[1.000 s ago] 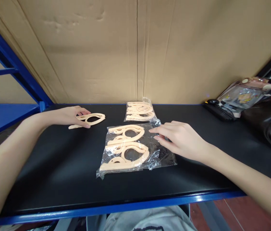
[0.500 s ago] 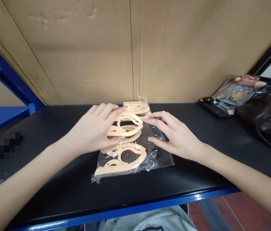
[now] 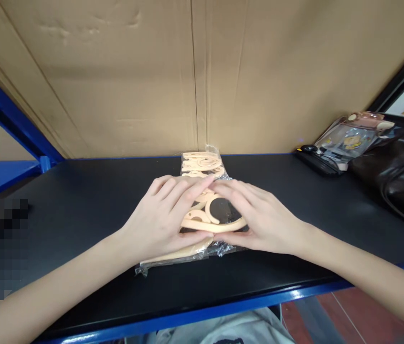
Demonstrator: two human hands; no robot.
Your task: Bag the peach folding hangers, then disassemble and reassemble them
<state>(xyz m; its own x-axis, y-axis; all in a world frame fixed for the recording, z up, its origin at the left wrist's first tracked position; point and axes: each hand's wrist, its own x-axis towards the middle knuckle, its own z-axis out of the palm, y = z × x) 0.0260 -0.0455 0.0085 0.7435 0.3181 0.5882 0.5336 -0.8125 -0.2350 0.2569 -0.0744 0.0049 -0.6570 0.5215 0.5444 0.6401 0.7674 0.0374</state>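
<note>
A beige folding hanger (image 3: pixel 219 228), folded up, is held between my two hands above clear plastic packaging. My left hand (image 3: pixel 168 212) grips its left side, thumb along the near edge and fingers over the far edge. My right hand (image 3: pixel 262 215) closes on the right side in the same way, and the fingertips of both hands meet. Below lies another beige hanger (image 3: pixel 184 252) in a clear bag, mostly hidden by my hands. Behind them, a bagged stack of similar hangers (image 3: pixel 202 161) lies near the cardboard.
The black tabletop (image 3: pixel 98 191) has a blue front edge. A cardboard wall (image 3: pixel 133 95) stands behind it. To the right are a clear pouch (image 3: pixel 352 141), a small black item (image 3: pixel 318 160) and a dark leather bag (image 3: pixel 395 167). A blue frame (image 3: pixel 12 114) rises at left.
My left hand has moved right and slightly nearer with the hanger. My right hand, fingers apart before, has come in and closed on the hanger's right side.
</note>
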